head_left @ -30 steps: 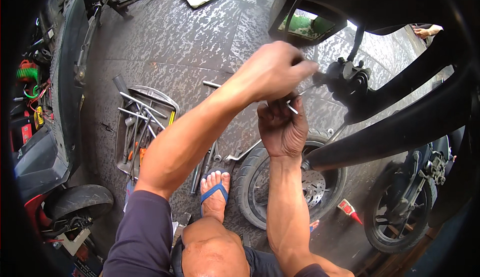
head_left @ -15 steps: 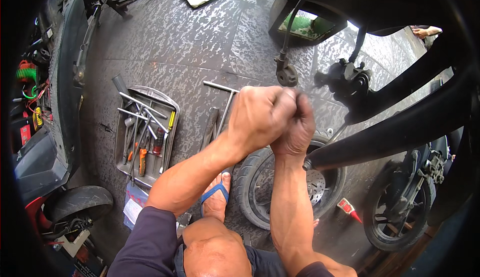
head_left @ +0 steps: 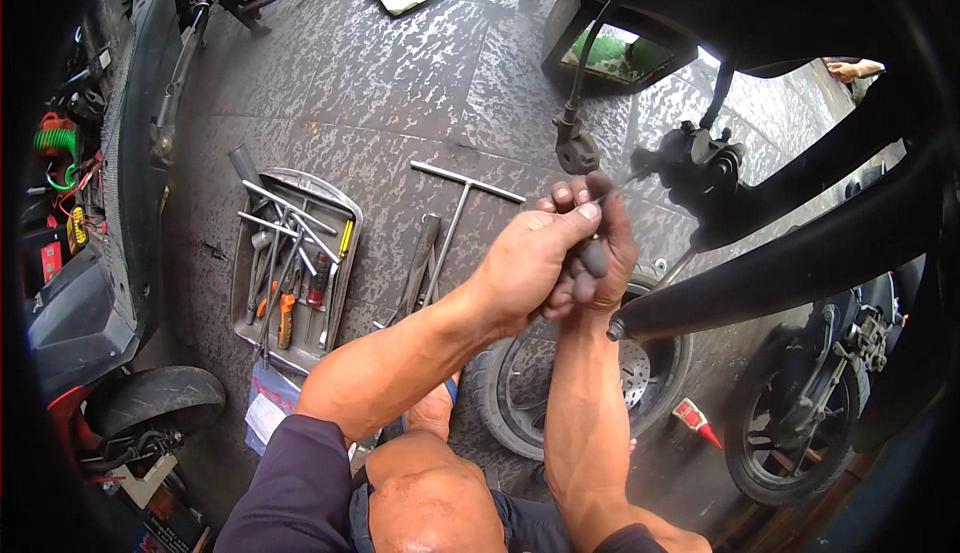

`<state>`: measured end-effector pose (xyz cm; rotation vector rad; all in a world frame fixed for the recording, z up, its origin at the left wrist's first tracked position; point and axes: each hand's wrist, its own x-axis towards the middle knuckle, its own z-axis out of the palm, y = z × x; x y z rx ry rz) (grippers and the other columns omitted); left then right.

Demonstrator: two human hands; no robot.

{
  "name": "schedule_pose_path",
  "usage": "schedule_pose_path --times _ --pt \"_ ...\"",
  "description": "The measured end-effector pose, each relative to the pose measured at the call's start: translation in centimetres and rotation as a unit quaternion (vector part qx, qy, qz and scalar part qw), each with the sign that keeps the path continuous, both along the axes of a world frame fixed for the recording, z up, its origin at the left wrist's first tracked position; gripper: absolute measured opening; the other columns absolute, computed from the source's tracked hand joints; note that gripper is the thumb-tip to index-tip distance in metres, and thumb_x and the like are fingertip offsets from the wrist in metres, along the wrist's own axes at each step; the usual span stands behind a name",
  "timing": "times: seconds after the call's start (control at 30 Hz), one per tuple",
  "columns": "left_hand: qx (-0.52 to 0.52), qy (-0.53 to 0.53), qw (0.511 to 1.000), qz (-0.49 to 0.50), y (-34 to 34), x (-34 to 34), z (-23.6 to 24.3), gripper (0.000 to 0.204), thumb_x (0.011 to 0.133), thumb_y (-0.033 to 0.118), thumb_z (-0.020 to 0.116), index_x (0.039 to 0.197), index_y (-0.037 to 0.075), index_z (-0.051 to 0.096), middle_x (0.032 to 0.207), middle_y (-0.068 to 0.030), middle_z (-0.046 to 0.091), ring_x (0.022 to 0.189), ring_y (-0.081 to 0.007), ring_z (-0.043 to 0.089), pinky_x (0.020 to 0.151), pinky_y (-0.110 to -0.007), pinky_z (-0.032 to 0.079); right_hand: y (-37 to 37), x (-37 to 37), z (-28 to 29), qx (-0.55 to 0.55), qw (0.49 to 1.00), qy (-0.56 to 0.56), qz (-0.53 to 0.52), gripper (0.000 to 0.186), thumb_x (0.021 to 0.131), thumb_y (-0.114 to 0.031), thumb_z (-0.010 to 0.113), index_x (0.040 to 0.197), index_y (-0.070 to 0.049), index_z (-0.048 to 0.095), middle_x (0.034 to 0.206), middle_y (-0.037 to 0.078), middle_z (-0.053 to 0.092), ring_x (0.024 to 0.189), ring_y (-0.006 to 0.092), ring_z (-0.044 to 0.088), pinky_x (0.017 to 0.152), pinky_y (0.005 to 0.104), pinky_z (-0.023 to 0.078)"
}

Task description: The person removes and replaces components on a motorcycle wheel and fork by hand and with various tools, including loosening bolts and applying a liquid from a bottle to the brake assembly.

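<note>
Left hand [head_left: 525,263] and right hand [head_left: 618,261] met just below dark round fitting [head_left: 577,157], hung by its thin black cable [head_left: 578,75], no other support visible. Fingers curled; couldn't tell on what. Silver T-handle wrench [head_left: 467,184] lay nearby, presumably for reach.

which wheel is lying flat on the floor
The middle wheel, below the right hand, brake disc showing; the far left wheel and far right wheel are mounted upright.

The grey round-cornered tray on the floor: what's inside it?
Inside the tray lie silvery T-handled metal tools, an orange-handled tool, a red-handled tool and a slim yellow item. Whatever is beneath this heap is covered and cannot be seen.
</note>
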<state>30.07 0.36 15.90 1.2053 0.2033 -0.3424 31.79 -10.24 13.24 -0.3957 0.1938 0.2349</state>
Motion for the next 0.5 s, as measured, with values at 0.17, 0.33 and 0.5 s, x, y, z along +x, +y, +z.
schedule_pose_path --times 0.17,0.33,0.5 --pt "0.184 -0.131 0.973 0.038 -0.3 0.4 2.7 0.029 0.099 0.026 0.063 0.085 0.002 0.069 0.063 -0.007 0.058 0.057 -0.012 0.059 0.049 -0.031 0.043 -1.0 0.5 -0.9 -0.029 0.999 -0.029 0.007 0.032 0.104 -0.029 0.054 0.115 0.0 0.061 0.099 0.011 0.06 0.098 0.0212 0.057 0.092 0.0354 0.048" --pt "0.429 -0.38 0.808 0.141 0.0 2.4 0.6 0.026 0.097 0.026 0.064 0.084 0.003 0.066 0.059 -0.0079 0.054 0.049 -0.0151 0.056 0.045 -0.032 0.041 -0.7 0.4 -0.9 -0.036 0.999 0.022 -0.028 0.031 0.105 -0.031 0.052 0.117 -0.003 0.061 0.098 0.011 0.06 0.093 0.0211 0.058 0.085 0.0381 0.051" --pt "-0.166 0.219 0.96 0.048 1.1 2.3 2.2 0.043 0.103 0.036 0.05 0.076 0.005 0.062 0.057 -0.0011 0.055 0.04 -0.0101 0.042 0.038 -0.026 0.034 -0.9 0.4 0.2 0.007 0.999 0.0 0.047 0.028 0.104 -0.03 0.055 0.119 -0.007 0.062 0.095 0.009 0.06 0.075 0.0211 0.059 0.055 0.0377 0.051"
